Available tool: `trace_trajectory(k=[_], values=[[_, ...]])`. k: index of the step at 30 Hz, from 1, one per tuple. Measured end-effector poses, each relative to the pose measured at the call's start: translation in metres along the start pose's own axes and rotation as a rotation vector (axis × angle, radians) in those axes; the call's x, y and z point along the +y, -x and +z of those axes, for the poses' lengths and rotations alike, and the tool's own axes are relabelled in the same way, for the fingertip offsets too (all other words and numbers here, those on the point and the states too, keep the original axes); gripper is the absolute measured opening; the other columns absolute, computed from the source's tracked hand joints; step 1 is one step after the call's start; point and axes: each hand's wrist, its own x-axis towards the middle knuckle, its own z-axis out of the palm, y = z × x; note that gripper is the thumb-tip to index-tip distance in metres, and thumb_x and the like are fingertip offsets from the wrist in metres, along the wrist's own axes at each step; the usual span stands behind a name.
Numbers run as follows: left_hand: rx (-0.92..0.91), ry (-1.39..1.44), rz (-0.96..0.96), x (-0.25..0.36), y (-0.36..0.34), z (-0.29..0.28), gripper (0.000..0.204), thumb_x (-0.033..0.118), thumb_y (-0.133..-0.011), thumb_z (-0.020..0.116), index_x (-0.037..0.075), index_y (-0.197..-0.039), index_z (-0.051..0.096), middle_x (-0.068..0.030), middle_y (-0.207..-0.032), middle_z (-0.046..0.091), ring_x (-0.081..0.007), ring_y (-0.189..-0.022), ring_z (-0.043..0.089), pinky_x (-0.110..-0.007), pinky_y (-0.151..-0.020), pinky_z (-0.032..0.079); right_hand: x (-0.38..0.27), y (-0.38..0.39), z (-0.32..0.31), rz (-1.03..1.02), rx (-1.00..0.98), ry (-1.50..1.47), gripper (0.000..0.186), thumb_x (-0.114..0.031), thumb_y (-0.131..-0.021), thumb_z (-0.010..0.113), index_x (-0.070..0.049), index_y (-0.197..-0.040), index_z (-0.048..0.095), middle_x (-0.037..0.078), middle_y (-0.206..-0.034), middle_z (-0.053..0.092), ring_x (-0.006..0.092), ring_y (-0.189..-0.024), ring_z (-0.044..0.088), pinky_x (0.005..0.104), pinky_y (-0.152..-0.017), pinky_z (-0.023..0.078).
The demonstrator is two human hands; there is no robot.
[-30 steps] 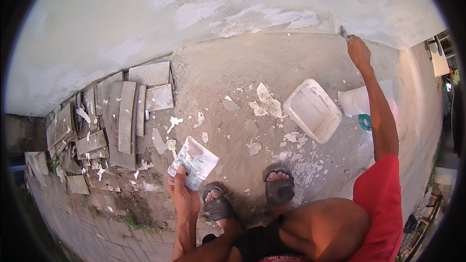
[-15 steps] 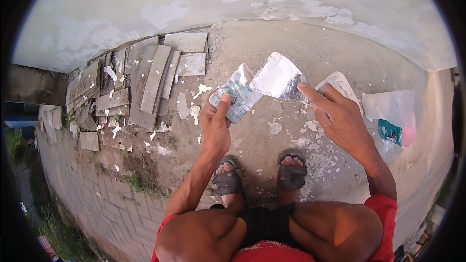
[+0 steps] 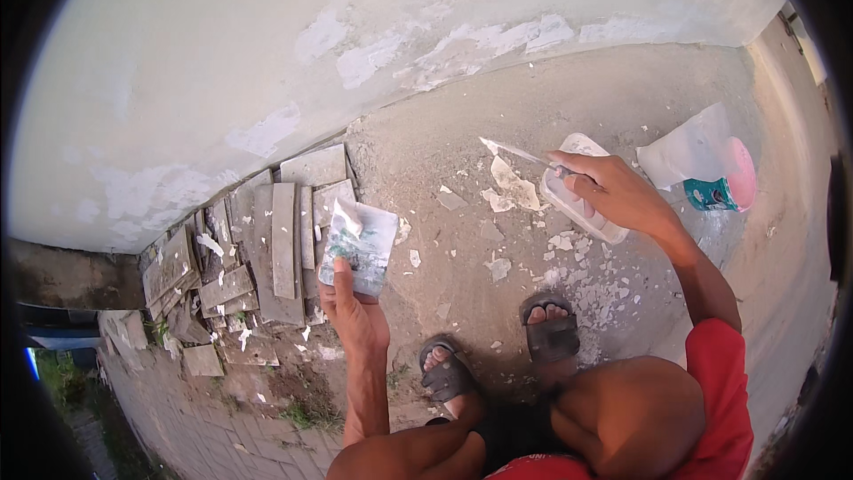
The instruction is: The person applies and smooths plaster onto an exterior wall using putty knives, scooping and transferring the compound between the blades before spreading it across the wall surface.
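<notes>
White paste (image 3: 348,218) seemingly tops the left hand's (image 3: 357,322) plate (image 3: 371,258).

A pale, daylit wall (image 3: 222,62) with whiter patches (image 3: 366,60) meets a dusty grey-brown floor (image 3: 462,293).

Wide head view: from above the near knees (image 3: 641,411), we look steeply down toward the far wall (image 3: 240,53).

Our left hand (image 3: 357,316) grips with its thumb (image 3: 343,276) pointing up, and its forearm (image 3: 366,396) stands straight below the fingers (image 3: 326,295). Our right hand (image 3: 626,198) grips too, index finger (image 3: 576,162) stretched out; wrist (image 3: 673,233) and right forearm (image 3: 706,280) slope down, rightward from that finger.
</notes>
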Motion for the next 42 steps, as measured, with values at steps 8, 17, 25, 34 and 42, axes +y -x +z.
trace_trajectory(k=[8,17,25,34,42], values=[[-0.016,-0.037,0.025,0.141,0.004,-0.009,0.028,0.018,-0.098,0.057,0.003,-0.121,0.059,-0.0087,-0.12,0.065,-0.0167,-0.105,0.064,-0.031,-0.091,0.053,0.069,-0.135,0.045,0.069,0.618,-1.453,0.045,-0.017,-0.091,0.054,-0.008,-0.135,0.05,0.005,-0.075,0.055,0.0132,-0.058,0.056,0.0304,-0.047,0.047],[0.152,-0.628,0.025,0.207,0.063,0.022,0.045,0.015,-0.097,0.058,-0.007,-0.134,0.046,-0.0209,-0.135,0.055,-0.0218,-0.124,0.052,-0.03,-0.102,0.042,0.1,-0.296,0.058,0.137,1.001,-1.198,0.064,-0.013,-0.09,0.05,-0.008,-0.151,0.03,0.006,-0.073,0.052,0.0144,-0.054,0.051,0.0318,-0.045,0.047],[0.082,-0.481,-0.008,0.2,0.051,0.027,0.033,0.008,-0.099,0.052,-0.009,-0.128,0.051,-0.0195,-0.124,0.062,-0.0246,-0.113,0.059,-0.033,-0.095,0.048,0.016,-0.249,0.089,0.04,0.628,-1.171,0.072,-0.019,-0.093,0.054,0.0,-0.152,0.018,0.013,-0.082,0.06,0.018,-0.063,0.061,0.0329,-0.054,0.054],[-0.026,0.166,-0.214,0.2,0.049,0.026,0.035,0.007,-0.098,0.053,-0.007,-0.13,0.049,-0.0178,-0.128,0.06,-0.0241,-0.112,0.059,-0.034,-0.095,0.052,0.1,-0.263,0.037,0.022,1.031,-1.279,0.049,-0.015,-0.09,0.056,-0.003,-0.137,0.051,-0.001,-0.07,0.047,0.0089,-0.055,0.044,0.0274,-0.048,0.038],[-0.093,-0.022,-0.124,0.196,0.039,0.012,0.027,0.015,-0.099,0.055,0.0,-0.121,0.059,-0.0131,-0.12,0.066,-0.0191,-0.105,0.067,-0.032,-0.088,0.059,0.037,-0.226,0.094,-0.179,0.6,-1.102,0.05,-0.014,-0.091,0.055,0.0,-0.139,0.049,0.001,-0.068,0.048,0.0094,-0.058,0.048,0.027,-0.051,0.044]])
